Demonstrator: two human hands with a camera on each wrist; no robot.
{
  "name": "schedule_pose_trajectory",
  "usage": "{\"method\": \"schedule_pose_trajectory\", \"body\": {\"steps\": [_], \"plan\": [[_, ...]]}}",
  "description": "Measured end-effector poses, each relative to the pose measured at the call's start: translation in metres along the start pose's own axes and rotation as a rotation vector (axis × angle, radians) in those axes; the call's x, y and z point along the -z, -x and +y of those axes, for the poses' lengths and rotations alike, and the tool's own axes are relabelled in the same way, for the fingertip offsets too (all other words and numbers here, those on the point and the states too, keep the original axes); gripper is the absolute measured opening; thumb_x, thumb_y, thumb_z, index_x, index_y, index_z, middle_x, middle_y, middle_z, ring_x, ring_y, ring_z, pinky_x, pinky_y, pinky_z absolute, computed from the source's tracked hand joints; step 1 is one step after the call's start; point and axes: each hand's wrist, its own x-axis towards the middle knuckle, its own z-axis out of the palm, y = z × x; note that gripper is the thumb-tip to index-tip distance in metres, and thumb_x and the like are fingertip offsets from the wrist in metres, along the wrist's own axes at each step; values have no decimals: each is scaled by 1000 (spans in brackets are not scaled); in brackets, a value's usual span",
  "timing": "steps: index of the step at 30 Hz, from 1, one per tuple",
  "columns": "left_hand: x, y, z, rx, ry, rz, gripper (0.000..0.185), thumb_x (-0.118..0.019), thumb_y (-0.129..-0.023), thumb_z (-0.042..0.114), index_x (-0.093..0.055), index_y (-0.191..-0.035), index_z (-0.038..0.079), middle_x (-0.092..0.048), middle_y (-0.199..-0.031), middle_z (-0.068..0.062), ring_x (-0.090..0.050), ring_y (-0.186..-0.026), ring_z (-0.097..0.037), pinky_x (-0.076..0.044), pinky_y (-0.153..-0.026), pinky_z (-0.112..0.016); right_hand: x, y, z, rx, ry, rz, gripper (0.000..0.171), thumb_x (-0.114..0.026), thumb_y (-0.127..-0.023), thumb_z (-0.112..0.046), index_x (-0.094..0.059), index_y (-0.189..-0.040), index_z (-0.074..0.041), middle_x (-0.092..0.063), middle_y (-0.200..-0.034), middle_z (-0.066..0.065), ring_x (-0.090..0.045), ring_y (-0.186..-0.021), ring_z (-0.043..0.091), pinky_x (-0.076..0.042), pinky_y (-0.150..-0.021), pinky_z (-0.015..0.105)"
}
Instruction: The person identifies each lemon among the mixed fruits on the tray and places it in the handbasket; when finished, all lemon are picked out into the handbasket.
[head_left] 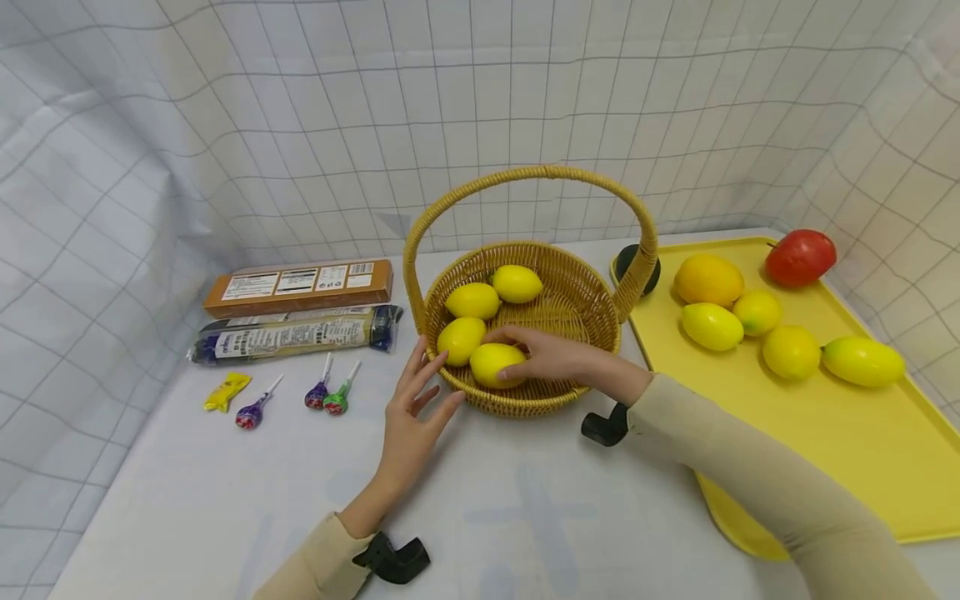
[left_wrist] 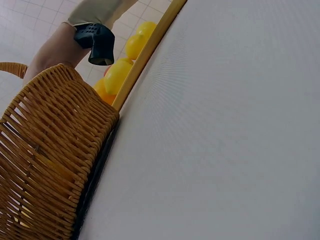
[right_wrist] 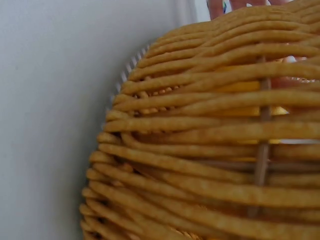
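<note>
Inside basket (head_left: 577, 292), right hand (head_left: 551, 354) around lemon (head_left: 495, 363)

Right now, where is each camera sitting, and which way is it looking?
Head: worn high, looking forward and down at the basket of lemons, the yellow tray and the table; both hands and sleeves show, right hand on a lemon, left hand at the rim.
Left wrist: low by the table, looking along it past the basket wall; the other arm shows.
Right wrist: pressed close to the weave; no hand clearly shows.
All three share the basket.
</note>
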Motion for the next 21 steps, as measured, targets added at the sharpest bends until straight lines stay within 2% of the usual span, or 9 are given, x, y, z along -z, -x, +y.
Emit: {"method": "schedule_pose_trajectory", "body": {"steps": [2, 5, 9, 11, 16, 19, 21], "plan": [[-1, 1, 0, 0, 6, -4, 49, -62, -85, -10, -47, -132, -9, -19, -151, -18, -24, -135, -34, -39, -93, -56, 2, 5, 0, 26, -1, 66, 49, -61, -93, -17, -43, -137, -4, -45, -136, 12, -40, -125, 27, -32, -103, 44], [-3, 1, 0, -4, 4, -10, 50, -62, -85, -10, -47, -132, -10, -19, -151, -19, -24, -134, -35, -39, -92, -57, 9, 23, -2, 113, -35, 192, 44, -59, -94, -12, -45, -133, 1, -48, -132, 17, -42, -123, 30, -34, -102, 46], [-4, 0, 1, -11, -12, -4, 50, -63, -84, -10, -47, -131, -10, -20, -150, -20, -24, -134, -36, -40, -92, -58, 26, 66, -3, 195, -107, 293, 37, -56, -95, -8, -48, -130, 1, -52, -127, 14, -47, -119, 26, -39, -99, 38], [-4, 0, 2, -12, -21, 0, 50, -63, -84, -10, -47, -131, -10, -21, -150, -21, -24, -134, -37, -40, -91, -58, 36, 93, 1, 207, -133, 326, 34, -54, -96, -7, -50, -128, 1, -53, -125, 11, -49, -116, 22, -41, -97, 31], [-3, 0, 3, -5, -32, -1, 49, -63, -84, -10, -47, -131, -11, -20, -150, -21, -24, -134, -36, -40, -92, -57, 64, 158, 35, 231, -191, 482, 28, -47, -97, -1, -52, -124, 6, -57, -120, 9, -53, -110, 17, -43, -90, 21], [-2, 0, 4, -4, -33, -2, 49, -62, -85, -9, -47, -132, -10, -20, -150, -20, -23, -134, -36, -39, -92, -57, 80, 187, 60, 197, -330, 616, 28, -47, -97, 0, -52, -124, 5, -59, -118, 6, -54, -108, 14, -44, -88, 17], [-1, 0, 4, -3, -36, -2, 49, -62, -85, -9, -46, -132, -10, -20, -150, -20, -23, -134, -35, -39, -92, -57, 87, 197, 77, 133, -437, 691, 30, -49, -97, -4, -52, -126, 1, -58, -118, 3, -53, -108, 11, -43, -86, 15]]}}
